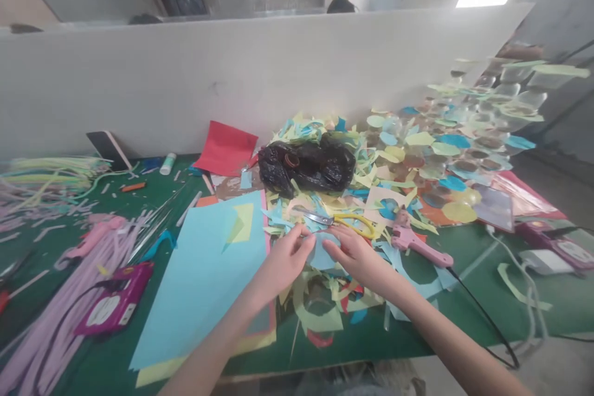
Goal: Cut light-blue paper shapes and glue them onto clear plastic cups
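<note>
Where blue paper (323, 253) sits between them, our left hand (291, 255) and right hand (353, 252) curl nearly closed, pinching its edges; a light hold should spare it creases. Scraps (331, 322) lie beneath, scissors (333, 220) just beyond, a glue gun (420, 247) to the right.

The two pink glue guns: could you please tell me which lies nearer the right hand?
The glue gun beside the yellow-handled scissors; the other glue gun lies far left, by the lilac strips.
</note>
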The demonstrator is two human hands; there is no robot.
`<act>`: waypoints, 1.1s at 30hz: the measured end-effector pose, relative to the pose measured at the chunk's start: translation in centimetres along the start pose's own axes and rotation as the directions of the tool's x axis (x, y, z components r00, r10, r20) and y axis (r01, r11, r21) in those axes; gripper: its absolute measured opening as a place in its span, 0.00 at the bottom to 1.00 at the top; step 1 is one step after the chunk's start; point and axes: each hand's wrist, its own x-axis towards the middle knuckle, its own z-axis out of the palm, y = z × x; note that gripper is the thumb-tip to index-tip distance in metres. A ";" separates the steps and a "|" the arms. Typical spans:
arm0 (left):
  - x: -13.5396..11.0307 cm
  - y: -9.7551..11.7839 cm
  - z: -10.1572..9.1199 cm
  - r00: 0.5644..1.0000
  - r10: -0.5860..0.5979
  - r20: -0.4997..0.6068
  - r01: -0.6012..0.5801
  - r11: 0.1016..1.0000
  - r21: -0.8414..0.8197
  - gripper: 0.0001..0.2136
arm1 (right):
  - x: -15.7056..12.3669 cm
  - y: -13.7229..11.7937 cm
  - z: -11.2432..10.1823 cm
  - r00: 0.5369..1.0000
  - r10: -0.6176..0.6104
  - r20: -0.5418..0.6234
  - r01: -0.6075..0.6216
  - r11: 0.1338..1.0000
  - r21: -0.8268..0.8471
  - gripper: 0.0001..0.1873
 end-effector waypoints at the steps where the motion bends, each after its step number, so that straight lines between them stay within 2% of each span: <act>1: -0.3 0.1 0.1 1.000 0.009 -0.002 -0.009 1.000 -0.004 0.15 | -0.3 -0.2 0.0 1.000 0.000 0.002 0.000 1.000 -0.001 0.16; 9: -2.4 0.3 1.3 0.998 0.054 -0.040 -0.057 0.996 -0.067 0.17 | -2.6 -1.5 -0.4 0.997 0.073 0.009 -0.073 0.997 -0.033 0.22; 12: -3.0 0.0 1.6 0.997 0.055 -0.052 -0.060 0.992 -0.110 0.17 | -3.1 -1.9 -0.2 0.999 0.052 -0.012 -0.053 0.998 -0.027 0.22; 16: -3.2 -0.5 1.8 0.995 0.065 -0.072 -0.077 0.982 -0.173 0.18 | -3.0 -2.2 0.0 0.999 -0.016 -0.035 0.015 0.999 -0.034 0.21; 20: -3.2 -0.9 1.7 0.988 0.070 -0.139 -0.103 0.964 -0.244 0.17 | -1.7 -2.3 -0.6 0.999 -0.016 -0.039 0.014 0.997 -0.070 0.22; 25: -3.9 -1.9 0.6 0.973 0.028 -0.231 -0.120 0.911 -0.394 0.19 | 2.3 -1.6 -3.1 0.977 0.156 -0.145 -0.169 0.983 -0.078 0.26; 29: -4.7 -3.5 -0.6 0.955 -0.006 -0.296 -0.122 0.902 -0.414 0.21 | 8.4 -0.5 -5.5 0.951 0.244 -0.188 -0.263 0.961 -0.083 0.25; 33: -5.5 -5.2 -1.1 0.937 -0.012 -0.348 -0.142 0.899 -0.414 0.22 | 14.9 1.2 -6.4 0.943 0.268 -0.198 -0.296 0.947 -0.126 0.23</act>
